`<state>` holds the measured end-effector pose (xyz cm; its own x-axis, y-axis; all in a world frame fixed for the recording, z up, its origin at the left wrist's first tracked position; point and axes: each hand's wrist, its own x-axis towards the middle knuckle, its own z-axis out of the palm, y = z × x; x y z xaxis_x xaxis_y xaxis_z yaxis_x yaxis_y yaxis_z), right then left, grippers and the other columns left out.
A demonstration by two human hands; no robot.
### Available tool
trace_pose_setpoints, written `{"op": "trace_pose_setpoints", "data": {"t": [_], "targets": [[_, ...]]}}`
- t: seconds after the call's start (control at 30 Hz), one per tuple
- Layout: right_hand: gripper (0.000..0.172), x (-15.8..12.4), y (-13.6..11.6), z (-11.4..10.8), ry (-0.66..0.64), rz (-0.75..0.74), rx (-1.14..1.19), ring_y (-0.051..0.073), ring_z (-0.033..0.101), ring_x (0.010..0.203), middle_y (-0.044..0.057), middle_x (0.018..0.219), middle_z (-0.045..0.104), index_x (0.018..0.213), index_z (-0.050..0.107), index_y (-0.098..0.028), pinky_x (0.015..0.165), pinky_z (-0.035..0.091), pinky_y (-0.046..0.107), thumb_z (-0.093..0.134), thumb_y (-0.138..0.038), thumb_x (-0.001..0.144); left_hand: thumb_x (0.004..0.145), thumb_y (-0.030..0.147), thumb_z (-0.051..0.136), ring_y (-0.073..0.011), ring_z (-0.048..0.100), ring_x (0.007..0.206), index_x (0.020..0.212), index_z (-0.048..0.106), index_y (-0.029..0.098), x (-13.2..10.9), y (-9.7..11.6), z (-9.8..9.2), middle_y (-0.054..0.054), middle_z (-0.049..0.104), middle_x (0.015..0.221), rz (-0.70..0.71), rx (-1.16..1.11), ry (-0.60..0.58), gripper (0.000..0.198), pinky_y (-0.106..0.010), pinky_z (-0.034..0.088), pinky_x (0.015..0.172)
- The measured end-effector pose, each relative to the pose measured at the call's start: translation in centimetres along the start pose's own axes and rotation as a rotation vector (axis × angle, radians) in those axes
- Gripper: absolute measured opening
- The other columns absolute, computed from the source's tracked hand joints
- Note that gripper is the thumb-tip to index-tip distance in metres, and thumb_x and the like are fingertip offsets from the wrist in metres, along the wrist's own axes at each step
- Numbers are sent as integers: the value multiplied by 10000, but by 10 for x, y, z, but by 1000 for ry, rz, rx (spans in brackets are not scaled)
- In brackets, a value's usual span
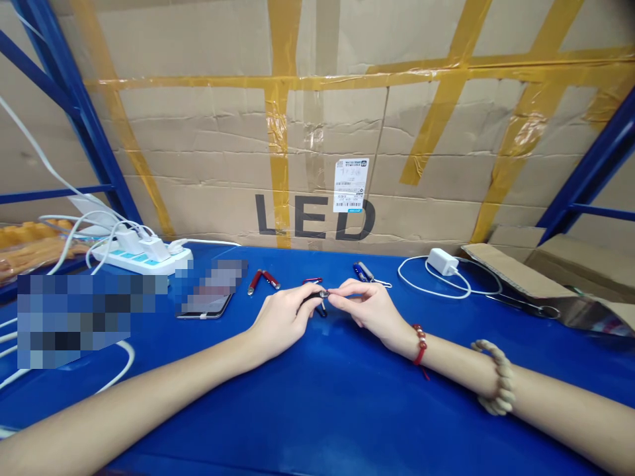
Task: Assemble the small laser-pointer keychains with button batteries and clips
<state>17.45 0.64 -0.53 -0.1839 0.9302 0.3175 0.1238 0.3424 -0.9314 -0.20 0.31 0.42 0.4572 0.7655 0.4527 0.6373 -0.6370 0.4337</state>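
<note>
Here's the small dark piece with a shiny end, up between both hands above the glossy blue counter: the left hand has its fingers curled round it, the right hand pinches at its right end. The danger? A slack pinch or crooked tug could pop it loose, perhaps sending it skidding over that smooth surface. On the far side, brown taped cardboard shouts "LED" in black; the white paper label carries barcodes, its print too small to read.
</note>
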Motion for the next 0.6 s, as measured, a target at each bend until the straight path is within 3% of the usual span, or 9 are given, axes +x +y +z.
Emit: {"op": "trace_pose_setpoints", "data": {"t": [0.33, 0.6], "targets": [[273, 1, 1, -3, -154, 78, 138, -6, 319, 352, -37, 659, 496, 614, 610, -149, 346, 193, 198, 684, -409, 653, 868, 227, 407, -164, 620, 760, 967, 578, 223, -1, -1, 1, -1, 672, 885, 63, 39, -24, 198, -229, 446, 661], [304, 0, 1, -3, -154, 75, 111, -4, 319, 354, -32, 674, 489, 622, 596, -143, 354, 196, 207, 681, -434, 651, 871, 234, 400, -164, 615, 792, 978, 577, 226, -1, -3, 2, -9, 666, 921, 68, 8, -38, 206, -239, 449, 698]]}}
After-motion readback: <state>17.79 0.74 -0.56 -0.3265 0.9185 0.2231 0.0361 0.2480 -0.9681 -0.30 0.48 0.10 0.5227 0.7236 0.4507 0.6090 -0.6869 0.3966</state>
